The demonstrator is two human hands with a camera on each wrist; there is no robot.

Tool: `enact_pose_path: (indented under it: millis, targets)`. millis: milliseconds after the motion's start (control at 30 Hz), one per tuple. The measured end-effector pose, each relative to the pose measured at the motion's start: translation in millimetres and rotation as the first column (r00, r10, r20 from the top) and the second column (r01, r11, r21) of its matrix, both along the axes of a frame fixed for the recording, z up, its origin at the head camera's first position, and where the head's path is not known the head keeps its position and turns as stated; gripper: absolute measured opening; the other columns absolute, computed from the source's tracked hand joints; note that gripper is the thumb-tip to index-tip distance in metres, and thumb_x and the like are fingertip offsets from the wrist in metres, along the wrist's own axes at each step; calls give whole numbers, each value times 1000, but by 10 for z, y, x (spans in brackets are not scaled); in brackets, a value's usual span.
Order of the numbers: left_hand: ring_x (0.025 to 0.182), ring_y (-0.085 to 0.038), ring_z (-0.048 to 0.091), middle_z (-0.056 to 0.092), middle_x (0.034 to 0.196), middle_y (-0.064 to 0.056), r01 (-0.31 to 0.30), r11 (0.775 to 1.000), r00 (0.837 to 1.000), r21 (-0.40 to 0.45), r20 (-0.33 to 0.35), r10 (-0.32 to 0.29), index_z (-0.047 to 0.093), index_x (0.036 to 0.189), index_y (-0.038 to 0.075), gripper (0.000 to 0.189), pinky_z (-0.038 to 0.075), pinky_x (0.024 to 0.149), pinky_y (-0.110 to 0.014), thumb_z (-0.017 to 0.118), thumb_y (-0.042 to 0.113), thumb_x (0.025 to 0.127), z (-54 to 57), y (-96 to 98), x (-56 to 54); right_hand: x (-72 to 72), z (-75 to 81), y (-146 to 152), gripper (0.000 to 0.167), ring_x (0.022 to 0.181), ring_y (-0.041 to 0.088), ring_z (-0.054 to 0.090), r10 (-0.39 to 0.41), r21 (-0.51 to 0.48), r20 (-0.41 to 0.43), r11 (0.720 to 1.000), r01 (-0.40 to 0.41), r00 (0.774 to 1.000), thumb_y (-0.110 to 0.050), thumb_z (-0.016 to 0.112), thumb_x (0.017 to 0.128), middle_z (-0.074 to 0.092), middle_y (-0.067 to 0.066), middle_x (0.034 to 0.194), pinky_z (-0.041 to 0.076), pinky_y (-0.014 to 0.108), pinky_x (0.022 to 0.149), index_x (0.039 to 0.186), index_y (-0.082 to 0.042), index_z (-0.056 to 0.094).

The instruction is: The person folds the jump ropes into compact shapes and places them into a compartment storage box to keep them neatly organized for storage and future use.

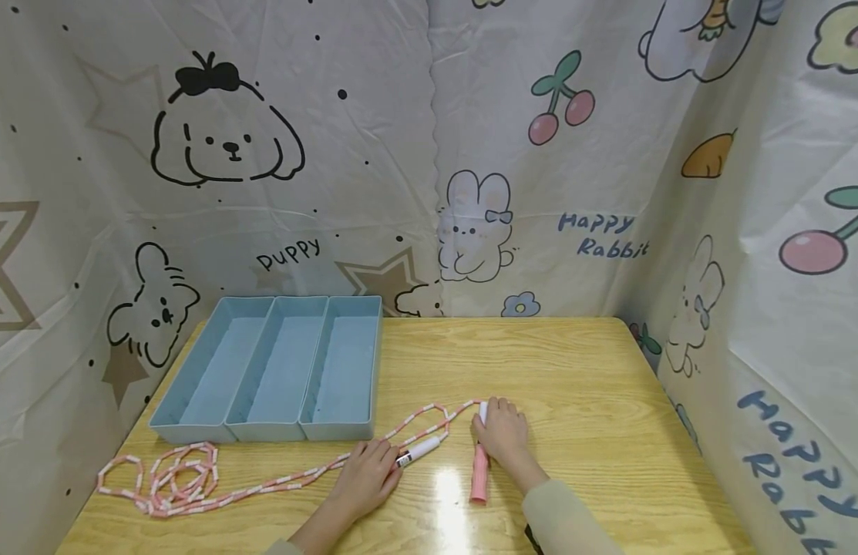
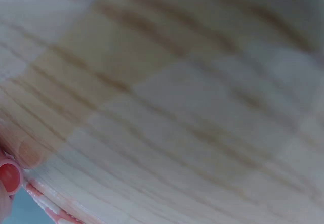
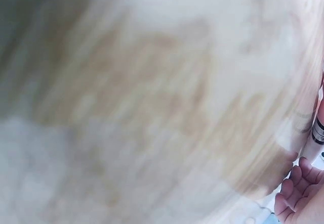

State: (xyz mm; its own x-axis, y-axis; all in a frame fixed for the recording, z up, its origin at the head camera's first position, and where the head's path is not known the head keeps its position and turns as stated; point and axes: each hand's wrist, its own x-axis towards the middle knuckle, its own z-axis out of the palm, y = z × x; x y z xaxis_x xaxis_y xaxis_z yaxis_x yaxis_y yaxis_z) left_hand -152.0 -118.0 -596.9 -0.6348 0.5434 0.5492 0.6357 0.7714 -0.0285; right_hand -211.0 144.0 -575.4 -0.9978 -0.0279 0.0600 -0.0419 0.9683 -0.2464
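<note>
A jump rope with a pink-and-white beaded cord (image 1: 262,487) lies on the table, its two handles under my hands. My left hand (image 1: 365,476) grips one handle (image 1: 420,450), whose white end with a dark label points away to the right. In the left wrist view, the open pink end of that handle (image 2: 10,177) shows between the fingers. My right hand (image 1: 503,435) holds the other handle (image 1: 479,478) around its middle; the pink end sticks out toward me, the white end away. Curled fingers (image 3: 298,188) appear beside that handle's label in the right wrist view.
A blue tray (image 1: 304,433) with three long compartments stands at the back left of the wooden table (image 1: 581,370). Loops of the cord are heaped in front of it at the left. Printed cloth (image 1: 373,154) hangs around the table's back and sides.
</note>
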Motion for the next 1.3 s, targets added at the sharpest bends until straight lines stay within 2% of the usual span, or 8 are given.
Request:
enact_pose_path:
  millis: [200, 400, 533, 633, 733, 900, 1167, 1300]
  targets:
    - [75, -16, 49, 50, 78, 1, 0, 1000, 1000, -1, -12, 0, 59, 86, 12, 16, 38, 66, -31, 57, 25, 77, -4, 8, -7, 0, -12, 9, 47, 96, 34, 54, -5, -7, 0, 1000, 5, 1000, -35, 49, 88, 57, 21, 104, 44, 48, 79, 111, 6, 53]
    - [75, -15, 49, 50, 77, 2, 2, 1000, 1000, 3, -28, -2, 57, 83, 12, 15, 38, 64, -31, 59, 25, 76, -10, 5, -9, 13, -10, 23, 39, 82, 29, 55, -8, -34, -44, 999, 6, 999, -33, 50, 87, 57, 16, 90, 43, 43, 70, 98, 4, 56]
    - [76, -15, 50, 50, 77, 2, -7, 1000, 1000, 14, -26, 8, 56, 82, 13, 16, 39, 65, -31, 62, 26, 76, -11, 5, -11, 18, -1, 27, 30, 63, 22, 49, -18, -112, -84, 994, 9, 996, -30, 53, 85, 52, 8, 73, 41, 36, 55, 84, 0, 55]
    - [77, -15, 51, 51, 76, 2, -15, 1000, 1000, 24, -15, 15, 57, 82, 13, 16, 40, 66, -31, 64, 26, 77, -6, 7, -10, 22, 10, 29, 25, 53, 17, 43, -29, -210, -103, 978, 7, 994, -25, 55, 84, 46, 4, 64, 36, 30, 46, 78, -2, 53]
    - [77, -15, 51, 52, 77, 2, -21, 999, 1000, 33, -5, 21, 58, 84, 12, 16, 40, 66, -31, 64, 26, 77, 4, 12, -10, 29, 36, 26, 22, 50, 14, 42, -42, -313, -93, 950, 11, 995, -22, 57, 83, 46, 2, 61, 35, 26, 43, 79, 0, 54]
    - [76, -15, 51, 53, 79, 1, -38, 998, 999, 40, 12, 38, 59, 88, 11, 17, 40, 67, -32, 62, 25, 79, 35, 25, -2, 25, 71, 25, 22, 49, 12, 46, -70, -457, -28, 888, 50, 997, -18, 57, 83, 52, 4, 62, 38, 23, 42, 85, 4, 56]
    - [78, -15, 53, 58, 84, 0, -87, 989, 993, 116, 93, 77, 61, 96, 8, 23, 41, 69, -32, 64, 24, 80, 131, 107, 11, 17, 174, 1, 24, 53, 12, 48, -111, -575, 57, 809, 123, 992, -16, 59, 80, 57, 6, 67, 40, 21, 44, 85, 7, 59]
    - [78, -15, 53, 56, 84, 1, -104, 976, 987, 189, 141, 78, 60, 96, 9, 20, 42, 68, -30, 64, 21, 81, 182, 169, 11, 12, 236, -22, 25, 52, 10, 49, -112, -646, 118, 746, 162, 987, -15, 58, 81, 59, 7, 67, 41, 21, 45, 88, 9, 61]
